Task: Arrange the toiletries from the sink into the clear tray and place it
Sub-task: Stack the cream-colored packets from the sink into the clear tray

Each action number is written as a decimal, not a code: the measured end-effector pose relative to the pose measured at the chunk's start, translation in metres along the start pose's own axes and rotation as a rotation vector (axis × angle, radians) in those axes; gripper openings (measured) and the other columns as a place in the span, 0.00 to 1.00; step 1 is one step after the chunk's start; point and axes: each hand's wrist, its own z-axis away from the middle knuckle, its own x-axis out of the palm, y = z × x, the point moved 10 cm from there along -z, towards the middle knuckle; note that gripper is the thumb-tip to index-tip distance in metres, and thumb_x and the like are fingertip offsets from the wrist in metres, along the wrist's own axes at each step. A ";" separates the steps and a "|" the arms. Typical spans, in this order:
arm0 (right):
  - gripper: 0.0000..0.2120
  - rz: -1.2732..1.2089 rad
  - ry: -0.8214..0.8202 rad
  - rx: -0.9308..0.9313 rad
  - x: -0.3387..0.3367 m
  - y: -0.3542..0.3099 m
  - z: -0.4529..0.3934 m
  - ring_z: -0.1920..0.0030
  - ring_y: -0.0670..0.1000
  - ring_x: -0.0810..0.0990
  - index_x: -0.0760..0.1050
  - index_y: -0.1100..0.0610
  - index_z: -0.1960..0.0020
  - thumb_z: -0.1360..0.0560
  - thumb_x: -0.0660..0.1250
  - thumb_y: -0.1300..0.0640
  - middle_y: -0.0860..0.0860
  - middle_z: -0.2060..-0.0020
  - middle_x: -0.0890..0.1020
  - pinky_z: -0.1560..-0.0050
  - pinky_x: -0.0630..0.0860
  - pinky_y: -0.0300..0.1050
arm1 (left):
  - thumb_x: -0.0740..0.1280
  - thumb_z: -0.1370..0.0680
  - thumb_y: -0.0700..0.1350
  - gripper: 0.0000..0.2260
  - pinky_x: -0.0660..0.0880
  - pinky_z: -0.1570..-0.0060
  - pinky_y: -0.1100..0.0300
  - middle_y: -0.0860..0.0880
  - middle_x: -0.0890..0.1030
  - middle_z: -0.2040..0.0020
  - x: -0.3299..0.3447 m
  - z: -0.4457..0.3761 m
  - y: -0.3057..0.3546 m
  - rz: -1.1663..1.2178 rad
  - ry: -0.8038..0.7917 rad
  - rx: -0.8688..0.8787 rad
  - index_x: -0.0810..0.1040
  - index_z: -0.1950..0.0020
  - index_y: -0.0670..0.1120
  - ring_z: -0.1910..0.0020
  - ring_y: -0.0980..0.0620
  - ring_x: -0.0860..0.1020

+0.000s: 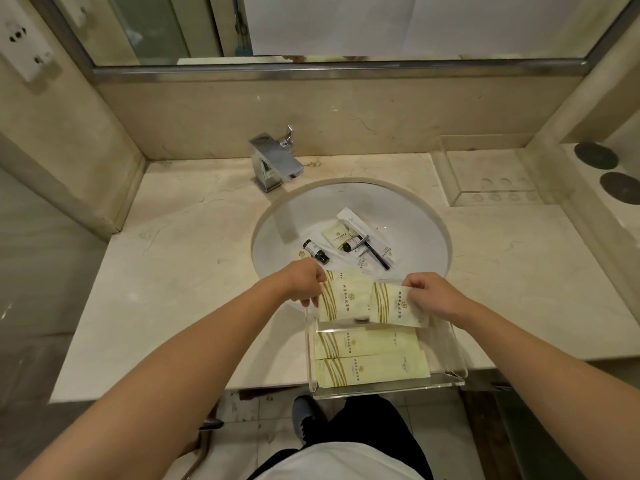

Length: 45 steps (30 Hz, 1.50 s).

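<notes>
A clear acrylic tray [446,362] sits at the counter's front edge, overhanging the sink's near rim. Two long cream packets [367,370] lie flat in its front part. My left hand [306,280] pinches a cream packet [341,301] at the tray's back left. My right hand [433,294] holds another cream packet [391,306] beside it. In the white sink [415,216] lie a dark small bottle [316,251], a second small bottle [352,244], a square cream sachet [335,233], a black razor [375,256] and white wrapped packets [363,223].
A chrome faucet [275,161] stands behind the sink at the left. A second clear tray [485,174] rests on the counter's back right. Two dark round discs [595,155] lie on the right ledge. A mirror and wall outlet are above. My shoe and floor tiles show below.
</notes>
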 end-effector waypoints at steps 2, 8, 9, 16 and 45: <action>0.12 0.088 0.004 0.008 0.005 0.003 -0.001 0.52 0.53 0.81 0.79 0.57 0.59 0.27 0.58 0.66 0.52 0.56 0.82 0.50 0.78 0.53 | 0.61 0.23 0.35 0.07 0.69 0.72 0.65 0.51 0.83 0.62 0.006 0.002 -0.004 -0.010 -0.038 -0.017 0.74 0.48 0.44 0.73 0.57 0.75; 0.08 0.417 0.249 -0.059 0.009 -0.003 0.006 0.51 0.53 0.77 0.76 0.52 0.50 0.27 0.62 0.61 0.49 0.53 0.80 0.55 0.77 0.51 | 0.62 0.26 0.32 0.12 0.78 0.64 0.54 0.44 0.77 0.57 0.017 0.010 0.008 -0.195 0.022 0.007 0.65 0.48 0.44 0.70 0.50 0.76; 0.09 0.452 0.314 -0.070 0.008 -0.004 0.010 0.52 0.53 0.77 0.76 0.53 0.49 0.26 0.61 0.60 0.49 0.52 0.80 0.57 0.77 0.50 | 0.62 0.27 0.33 0.12 0.77 0.65 0.53 0.45 0.73 0.59 0.017 0.010 0.011 -0.245 0.048 0.022 0.64 0.49 0.45 0.68 0.49 0.75; 0.12 0.510 0.509 -0.087 0.005 -0.007 0.026 0.56 0.53 0.74 0.71 0.56 0.43 0.26 0.62 0.60 0.53 0.50 0.73 0.66 0.74 0.47 | 0.62 0.24 0.42 0.09 0.66 0.69 0.57 0.48 0.70 0.62 0.016 0.007 0.028 -0.523 0.172 0.129 0.67 0.44 0.46 0.64 0.47 0.72; 0.34 0.703 0.268 -0.261 0.042 -0.021 0.040 0.48 0.49 0.71 0.69 0.51 0.40 0.36 0.68 0.30 0.49 0.46 0.71 0.51 0.73 0.42 | 0.66 0.30 0.68 0.26 0.70 0.61 0.56 0.48 0.79 0.54 0.036 0.010 0.027 -0.679 0.180 0.160 0.75 0.49 0.47 0.58 0.48 0.77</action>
